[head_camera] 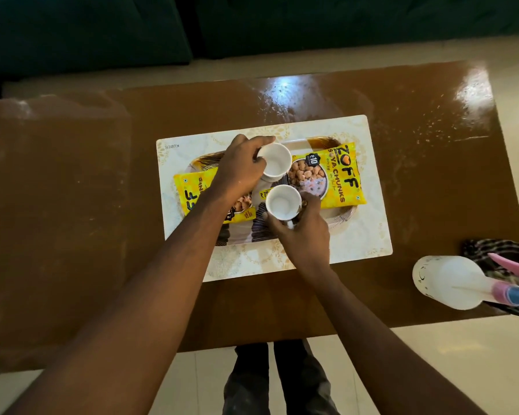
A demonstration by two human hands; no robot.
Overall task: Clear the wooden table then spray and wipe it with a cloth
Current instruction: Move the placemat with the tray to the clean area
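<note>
On the brown wooden table (72,205) lies a pale patterned placemat (369,235) with an oval tray (342,218) on it. The tray carries two yellow soya chunk packets, one on the right (339,175) and one on the left (192,194). My left hand (240,169) grips a white cup (277,160) by its rim at the tray's far side. My right hand (303,232) holds a second white cup (283,202) just in front of it. A white spray bottle (450,283) with a pink and blue head lies at the right, beside a dark checked cloth (492,253).
A dark green sofa (87,31) stands beyond the table's far edge. Pale floor tiles (432,369) show in front of the table, with my legs (282,384) below its near edge. Wet specks glint on the table's far right part.
</note>
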